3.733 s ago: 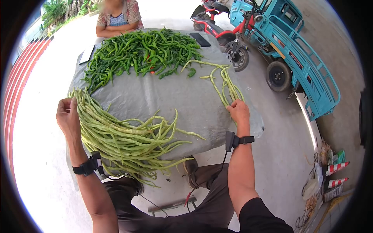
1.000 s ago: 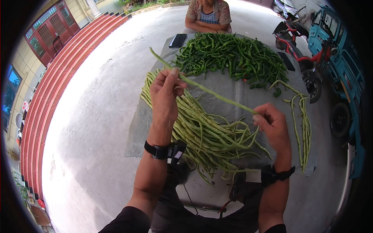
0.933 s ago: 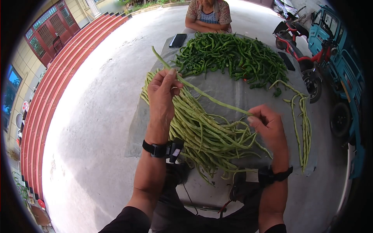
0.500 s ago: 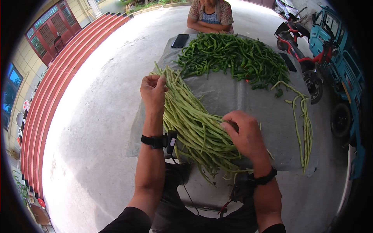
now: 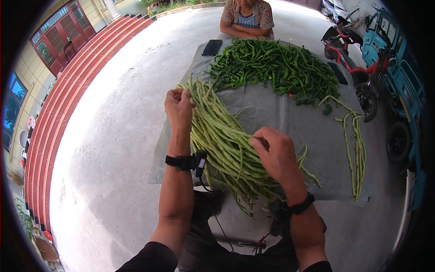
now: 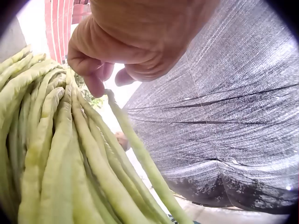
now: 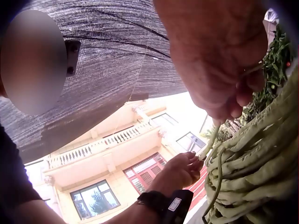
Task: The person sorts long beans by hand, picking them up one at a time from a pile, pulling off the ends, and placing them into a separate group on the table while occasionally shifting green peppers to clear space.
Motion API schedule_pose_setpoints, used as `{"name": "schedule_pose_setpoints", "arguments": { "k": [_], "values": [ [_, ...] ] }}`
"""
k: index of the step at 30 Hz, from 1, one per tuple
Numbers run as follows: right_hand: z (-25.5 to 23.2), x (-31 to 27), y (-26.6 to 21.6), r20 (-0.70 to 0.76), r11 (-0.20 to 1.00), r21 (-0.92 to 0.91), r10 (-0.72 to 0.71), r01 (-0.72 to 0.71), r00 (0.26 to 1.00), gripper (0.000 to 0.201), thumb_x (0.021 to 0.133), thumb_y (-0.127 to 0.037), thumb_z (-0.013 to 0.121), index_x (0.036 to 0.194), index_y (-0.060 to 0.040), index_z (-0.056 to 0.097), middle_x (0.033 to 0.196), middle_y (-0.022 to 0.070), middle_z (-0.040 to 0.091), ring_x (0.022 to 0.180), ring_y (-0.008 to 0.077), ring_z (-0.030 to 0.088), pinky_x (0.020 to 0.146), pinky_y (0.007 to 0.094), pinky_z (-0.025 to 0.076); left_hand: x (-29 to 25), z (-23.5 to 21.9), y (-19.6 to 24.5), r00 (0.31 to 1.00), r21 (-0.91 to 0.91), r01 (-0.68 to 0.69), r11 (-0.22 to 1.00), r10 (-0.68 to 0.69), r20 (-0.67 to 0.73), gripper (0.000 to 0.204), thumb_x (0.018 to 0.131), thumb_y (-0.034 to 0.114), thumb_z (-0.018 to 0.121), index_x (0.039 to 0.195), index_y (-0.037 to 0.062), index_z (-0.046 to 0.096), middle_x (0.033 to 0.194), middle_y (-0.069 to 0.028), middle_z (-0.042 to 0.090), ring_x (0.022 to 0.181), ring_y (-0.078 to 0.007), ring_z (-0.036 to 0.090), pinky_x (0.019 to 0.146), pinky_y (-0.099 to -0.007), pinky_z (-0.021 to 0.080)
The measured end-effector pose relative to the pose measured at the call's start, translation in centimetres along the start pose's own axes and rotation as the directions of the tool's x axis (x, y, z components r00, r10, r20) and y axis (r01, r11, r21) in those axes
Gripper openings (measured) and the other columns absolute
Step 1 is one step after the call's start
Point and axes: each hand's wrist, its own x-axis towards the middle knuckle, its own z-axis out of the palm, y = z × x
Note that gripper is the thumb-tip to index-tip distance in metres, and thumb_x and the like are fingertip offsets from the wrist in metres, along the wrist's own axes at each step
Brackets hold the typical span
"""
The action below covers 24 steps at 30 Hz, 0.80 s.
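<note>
The left hand (image 5: pixel 179 109) is beside the upper left end of a heap of long green beans (image 5: pixel 219 140). In the left wrist view the fingertips of this hand (image 6: pixel 140 39) pinch the tip of one long bean (image 6: pixel 145 158). Over the middle of the heap, the right hand (image 5: pixel 278 152) has its thumb and forefinger bent together. The right wrist view shows a thin bean (image 7: pixel 211 141) running between the left hand (image 7: pixel 177 173) and the fingertips of the right hand (image 7: pixel 222 60).
Green peppers (image 5: pixel 272 65) lie piled across the far side of the grey-covered table (image 5: pixel 312 149), between two phones, one at the left (image 5: pixel 212 47). A few separate beans (image 5: pixel 358 158) lie at the right edge. Someone with folded arms (image 5: pixel 247 29) is at the far side.
The bean stretched between both hands a second ago is now low over the heap. The right hand has moved left over the heap; the left hand has moved slightly left and down.
</note>
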Motion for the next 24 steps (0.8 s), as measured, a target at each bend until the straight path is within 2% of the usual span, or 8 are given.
{"name": "schedule_pose_setpoints", "arguments": {
  "k": [2,5,8,10,17,20,23,24],
  "values": [
    [0.3,0.2,0.1,-0.011,1.000,-0.003,0.005,-0.005,1.000,0.013,0.092,-0.012,0.075,0.093,-0.0027,0.065,0.086,0.0140,0.067,0.077,0.0363,0.066,0.069,0.0457,0.050,-0.3,-0.1,0.1,1.000,0.024,0.015,1.000,-0.015,-0.016,0.022,0.100,0.015,0.068,0.109,-0.0046,0.064,0.095,-0.0132,0.073,0.074,-0.0180,0.069,0.066,-0.0306,0.056],
    [0.7,0.3,0.2,-0.010,1.000,-0.014,0.015,-0.015,1.000,0.013,0.091,-0.011,0.076,0.092,-0.0030,0.066,0.086,0.0136,0.067,0.076,0.0358,0.066,0.069,0.0454,0.050,-0.5,-0.2,0.2,0.999,0.186,-0.026,0.982,0.034,-0.038,0.022,0.098,0.012,0.066,0.112,-0.0050,0.065,0.099,-0.0158,0.073,0.074,-0.0194,0.069,0.069,-0.0314,0.055],
    [0.9,0.3,0.4,-0.013,1.000,-0.026,0.009,-0.010,1.000,0.012,0.091,-0.010,0.076,0.092,-0.0031,0.066,0.086,0.0135,0.067,0.077,0.0355,0.066,0.069,0.0453,0.050,-0.4,-0.4,0.2,0.999,0.198,-0.023,0.980,0.028,-0.022,0.022,0.097,0.010,0.065,0.113,-0.0049,0.066,0.101,-0.0169,0.073,0.075,-0.0200,0.070,0.069,-0.0315,0.055],
    [0.9,0.3,0.4,-0.009,1.000,-0.025,0.014,-0.015,1.000,0.012,0.091,-0.010,0.076,0.092,-0.0029,0.066,0.086,0.0135,0.067,0.077,0.0357,0.066,0.069,0.0455,0.050,0.0,-0.5,-0.6,0.998,0.242,-0.062,0.968,0.067,-0.013,0.021,0.097,0.010,0.065,0.112,-0.0042,0.067,0.100,-0.0159,0.074,0.077,-0.0200,0.070,0.071,-0.0321,0.055],
    [1.6,0.2,0.5,-0.075,0.998,-0.063,-0.019,0.014,0.997,0.013,0.092,-0.010,0.075,0.091,-0.0027,0.065,0.087,0.0146,0.067,0.079,0.0385,0.066,0.068,0.0474,0.050,-1.4,-0.1,0.8,0.991,0.428,-0.136,0.894,0.128,0.049,0.018,0.096,0.008,0.064,0.110,-0.0009,0.070,0.099,-0.0139,0.079,0.088,-0.0205,0.074,0.081,-0.0349,0.056],
    [1.7,0.2,0.5,-0.097,0.996,-0.083,-0.021,0.013,0.995,0.013,0.092,-0.011,0.074,0.090,-0.0032,0.064,0.086,0.0146,0.066,0.079,0.0389,0.066,0.068,0.0478,0.050,-1.7,0.0,1.1,0.992,0.452,-0.126,0.883,0.108,0.065,0.019,0.097,0.008,0.062,0.112,-0.0006,0.069,0.102,-0.0150,0.080,0.091,-0.0216,0.075,0.082,-0.0351,0.056],
    [1.7,0.2,0.4,-0.092,0.994,-0.104,-0.035,0.026,0.995,0.013,0.092,-0.012,0.074,0.090,-0.0039,0.065,0.086,0.0141,0.066,0.079,0.0386,0.066,0.069,0.0476,0.051,-1.7,0.2,0.8,0.983,0.400,-0.178,0.899,0.180,0.031,0.013,0.095,0.006,0.063,0.105,0.0021,0.070,0.093,-0.0140,0.079,0.085,-0.0280,0.076,0.079,-0.0400,0.057],
    [1.7,0.1,0.4,-0.080,0.993,-0.115,-0.041,0.032,0.996,0.013,0.092,-0.013,0.075,0.090,-0.0042,0.065,0.086,0.0138,0.065,0.079,0.0384,0.066,0.069,0.0475,0.051,-1.7,0.3,0.9,0.984,0.404,-0.175,0.898,0.176,0.037,0.013,0.095,0.005,0.063,0.105,0.0020,0.070,0.093,-0.0141,0.079,0.085,-0.0278,0.076,0.079,-0.0397,0.057]
  ]
}}
